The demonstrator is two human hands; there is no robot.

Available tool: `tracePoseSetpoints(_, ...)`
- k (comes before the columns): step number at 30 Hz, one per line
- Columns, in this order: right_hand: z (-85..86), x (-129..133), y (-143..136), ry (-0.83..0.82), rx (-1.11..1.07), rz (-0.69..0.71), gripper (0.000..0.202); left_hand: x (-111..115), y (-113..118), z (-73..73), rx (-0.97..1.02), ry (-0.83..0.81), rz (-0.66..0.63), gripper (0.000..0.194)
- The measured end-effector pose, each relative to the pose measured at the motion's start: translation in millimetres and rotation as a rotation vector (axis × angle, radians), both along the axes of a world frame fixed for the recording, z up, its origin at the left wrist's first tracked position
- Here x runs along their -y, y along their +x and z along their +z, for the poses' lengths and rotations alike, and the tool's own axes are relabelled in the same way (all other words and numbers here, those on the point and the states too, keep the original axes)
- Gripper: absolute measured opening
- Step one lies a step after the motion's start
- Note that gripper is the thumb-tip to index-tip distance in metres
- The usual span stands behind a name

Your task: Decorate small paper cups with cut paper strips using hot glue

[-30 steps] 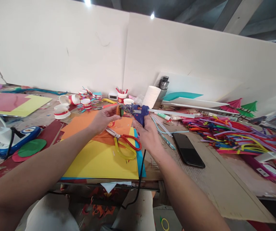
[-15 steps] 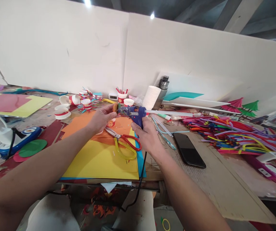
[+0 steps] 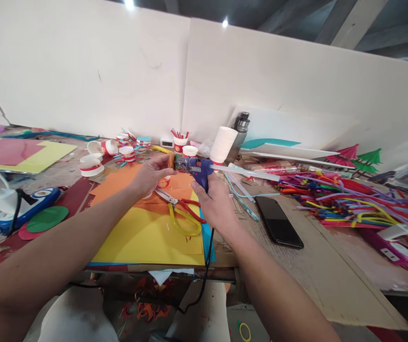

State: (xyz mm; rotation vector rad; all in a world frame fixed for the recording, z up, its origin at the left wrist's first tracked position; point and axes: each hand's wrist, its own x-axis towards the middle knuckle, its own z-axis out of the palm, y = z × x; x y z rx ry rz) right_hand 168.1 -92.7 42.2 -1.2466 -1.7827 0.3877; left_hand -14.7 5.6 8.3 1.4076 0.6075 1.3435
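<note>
My right hand (image 3: 216, 202) grips a blue hot glue gun (image 3: 199, 170) by its handle, with a white glue stick (image 3: 246, 172) jutting out of its back to the right. The gun's nozzle points left at a small orange paper piece (image 3: 171, 160) pinched in the fingers of my left hand (image 3: 151, 175). Both hands hover above stacked orange, yellow and blue paper sheets (image 3: 147, 235). Scissors (image 3: 184, 214) with red and yellow handles lie on the sheets just below my hands. The gun's black cord (image 3: 206, 266) drops off the table's front edge.
A black phone (image 3: 278, 222) lies right of my hand. Several coloured pipe cleaners (image 3: 353, 202) are heaped at the right. A stack of white paper cups (image 3: 223, 143), a dark bottle (image 3: 241, 124) and decorated cups (image 3: 125, 151) stand at the back. A blue case (image 3: 29, 206) lies left.
The glue gun and my right hand have shifted a little to the left, bringing the nozzle closer to the orange piece. My left hand has stayed nearly in place.
</note>
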Motion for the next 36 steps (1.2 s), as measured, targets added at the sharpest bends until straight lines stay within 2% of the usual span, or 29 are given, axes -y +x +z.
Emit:
tracePoseSetpoints(10,1.0,0.8,0.6,-0.036,0.004,0.001,0.034,-3.1,-2.6,-1.1,0.012,0.026,0.011,0.043)
tracePoseSetpoints(17,-1.9,0.1,-4.1,0.036,-0.014,-0.031,0.028,-2.8,-1.3,-3.7,0.017,0.028,0.056,0.049)
tracePoseSetpoints(21,-3.5,1.5,-7.2,0.075,0.044,-0.057,0.027,-0.6,0.8,-1.8,-0.006,0.089,0.065,0.053)
tracePoseSetpoints(28,-5.8,1.7,-13.1,0.102,0.113,-0.09,0.034,-2.4,1.3,-5.7,-0.093,0.189,0.159,0.06)
tracePoseSetpoints(36,-2.4,2.4,-13.5,0.08,0.092,-0.1,0.031,0.5,2.1,-5.6,-0.052,0.149,0.169,0.062)
